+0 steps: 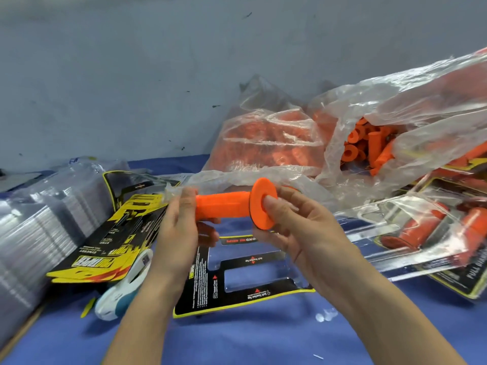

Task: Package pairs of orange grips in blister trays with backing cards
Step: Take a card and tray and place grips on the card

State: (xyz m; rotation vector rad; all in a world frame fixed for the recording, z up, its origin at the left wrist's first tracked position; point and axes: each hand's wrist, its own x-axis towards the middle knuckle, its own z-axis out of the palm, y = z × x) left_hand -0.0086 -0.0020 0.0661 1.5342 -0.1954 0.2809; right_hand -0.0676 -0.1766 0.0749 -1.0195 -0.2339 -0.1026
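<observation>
I hold one orange grip level above the table between both hands. My left hand grips its plain end. My right hand grips the flanged end, thumb pressed into the hole of the round flange. Right under the grip lies a clear blister tray on a black and yellow backing card, its two pockets holding nothing.
Clear plastic bags of several loose orange grips lie behind and to the right. Finished packs sit at right. Loose backing cards and a stack of clear trays lie at left, a white-and-teal tool beside them.
</observation>
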